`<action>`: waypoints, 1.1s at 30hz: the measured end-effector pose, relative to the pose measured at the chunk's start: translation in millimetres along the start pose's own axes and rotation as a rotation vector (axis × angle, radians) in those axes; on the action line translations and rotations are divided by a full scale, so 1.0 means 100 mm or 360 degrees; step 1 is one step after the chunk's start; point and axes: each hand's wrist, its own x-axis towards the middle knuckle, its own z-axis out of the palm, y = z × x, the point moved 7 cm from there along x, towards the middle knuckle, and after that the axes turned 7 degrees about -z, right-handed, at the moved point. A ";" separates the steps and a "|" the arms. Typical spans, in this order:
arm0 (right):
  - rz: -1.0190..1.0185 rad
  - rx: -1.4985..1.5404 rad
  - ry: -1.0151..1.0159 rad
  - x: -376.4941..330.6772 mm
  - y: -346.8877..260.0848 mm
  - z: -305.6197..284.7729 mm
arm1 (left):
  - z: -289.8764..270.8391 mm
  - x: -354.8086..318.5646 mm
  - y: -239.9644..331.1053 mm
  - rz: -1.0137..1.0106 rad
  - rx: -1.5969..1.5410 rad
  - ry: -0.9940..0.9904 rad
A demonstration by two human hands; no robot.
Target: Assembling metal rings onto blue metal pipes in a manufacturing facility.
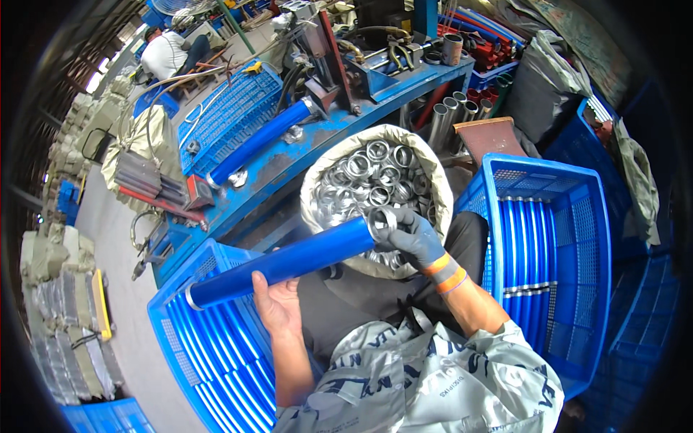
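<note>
- Left hand [278, 303], bare, cups the blue tube [285, 261] from below near its far-left third; right hand [415, 242], in a grey glove, is closed round the tube's other end, pressing a metal ring [382, 220] onto it.
- Tube lies across the lap, spanning between both hands, tilted up toward the right hand.
- Looks rigid, smooth, painted: likely slippery, moderately light. Best held mid-length with a full wrap, not by the ends.
- Ring is small, hard, easy to drop; pinch by the rim.
- Sack of rings [375, 173] just beyond the right hand; blue crates [548, 252] of tubes outside each hand.
</note>
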 end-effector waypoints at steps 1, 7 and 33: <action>-0.0039 -0.0044 -0.0025 0.01 -0.05 0.05 | 0.02 -0.01 -0.03 0.0001 -0.0004 0.0011; -0.0088 -0.0042 -0.0180 0.05 -0.19 0.31 | -0.02 -0.04 -0.04 0.0064 0.0051 -0.0002; -0.1112 -0.1897 -0.0479 3.28 0.37 1.43 | -1.11 0.27 0.57 0.0095 -0.0391 0.0222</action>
